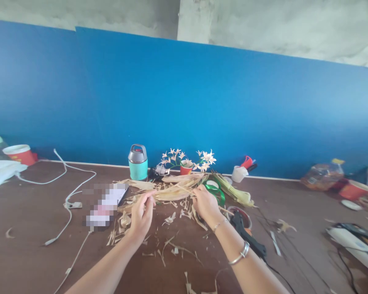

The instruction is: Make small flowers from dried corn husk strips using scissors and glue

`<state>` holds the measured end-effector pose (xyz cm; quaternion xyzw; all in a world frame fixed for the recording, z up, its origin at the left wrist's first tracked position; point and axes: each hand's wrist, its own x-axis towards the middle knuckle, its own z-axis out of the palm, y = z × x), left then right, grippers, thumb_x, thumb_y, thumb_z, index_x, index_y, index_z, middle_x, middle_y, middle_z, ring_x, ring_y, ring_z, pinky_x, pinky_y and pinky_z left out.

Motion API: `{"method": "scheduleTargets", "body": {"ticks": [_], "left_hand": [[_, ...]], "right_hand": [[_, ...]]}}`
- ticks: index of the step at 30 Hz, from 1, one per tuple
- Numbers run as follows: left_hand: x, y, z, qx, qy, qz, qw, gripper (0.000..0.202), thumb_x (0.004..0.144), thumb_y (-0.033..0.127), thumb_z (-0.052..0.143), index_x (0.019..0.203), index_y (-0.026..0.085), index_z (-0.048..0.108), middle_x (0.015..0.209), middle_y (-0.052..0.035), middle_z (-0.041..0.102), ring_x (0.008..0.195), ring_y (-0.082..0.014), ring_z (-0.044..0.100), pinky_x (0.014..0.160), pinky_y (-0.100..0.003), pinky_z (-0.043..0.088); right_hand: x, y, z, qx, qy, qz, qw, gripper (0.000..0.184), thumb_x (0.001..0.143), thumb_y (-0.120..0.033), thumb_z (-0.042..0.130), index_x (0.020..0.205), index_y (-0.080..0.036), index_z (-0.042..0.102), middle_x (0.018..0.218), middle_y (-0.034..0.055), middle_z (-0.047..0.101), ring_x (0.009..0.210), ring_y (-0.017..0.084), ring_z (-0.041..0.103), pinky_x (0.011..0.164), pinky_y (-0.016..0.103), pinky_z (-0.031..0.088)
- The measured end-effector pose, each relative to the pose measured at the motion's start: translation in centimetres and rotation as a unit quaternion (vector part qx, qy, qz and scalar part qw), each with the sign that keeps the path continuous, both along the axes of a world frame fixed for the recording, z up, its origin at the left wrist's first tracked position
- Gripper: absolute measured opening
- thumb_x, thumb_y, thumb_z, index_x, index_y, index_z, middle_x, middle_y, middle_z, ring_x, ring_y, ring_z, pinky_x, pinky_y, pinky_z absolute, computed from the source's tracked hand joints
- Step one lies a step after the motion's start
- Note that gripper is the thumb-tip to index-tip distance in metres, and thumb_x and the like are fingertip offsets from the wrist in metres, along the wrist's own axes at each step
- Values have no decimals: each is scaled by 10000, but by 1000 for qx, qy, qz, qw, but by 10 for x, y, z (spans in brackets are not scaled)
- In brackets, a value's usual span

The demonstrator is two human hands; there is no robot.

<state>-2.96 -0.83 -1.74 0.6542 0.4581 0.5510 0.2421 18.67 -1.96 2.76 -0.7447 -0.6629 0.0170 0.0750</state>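
Dried corn husks (173,193) lie in a pale heap between my two hands. My left hand (141,216) is closed at the left end of a husk, its thumb and fingers together there. My right hand (206,203) pinches a thin husk strip (185,189) that points up and left over the heap. Cut husk scraps (169,219) are strewn below and between the hands. Just beyond the right hand is a roll of green ribbon (221,196). A black glue gun (247,234) lies beside my right forearm, partly over a round dish.
A phone (106,206) lies left of my left hand, near white cables (69,204). Behind the husks stand a teal flask (138,168) and a red pot (186,167) with white flowers. A green-white husk bundle (234,191) and a white cup (239,174) sit right.
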Motion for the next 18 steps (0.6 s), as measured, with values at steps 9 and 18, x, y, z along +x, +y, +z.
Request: {"method": "scheduleTargets", "body": {"ticks": [9, 18], "left_hand": [[0, -1, -1, -58, -71, -31, 995, 293, 853, 330, 388, 996, 153, 573, 531, 29, 520, 487, -136, 483, 490, -238, 399], [-18, 3, 28, -34, -198, 39, 979, 277, 863, 321, 369, 888, 157, 592, 404, 72, 389, 378, -100, 376, 429, -217, 332]], "right_hand": [[-10, 12, -13, -97, 108, 75, 987, 344, 741, -98, 448, 965, -236, 670, 909, 28, 712, 813, 154, 632, 656, 200, 394], [-10, 17, -14, -68, 89, 67, 991, 357, 768, -65, 386, 1013, -155, 629, 1008, 116, 673, 934, 191, 600, 754, 246, 383]]}}
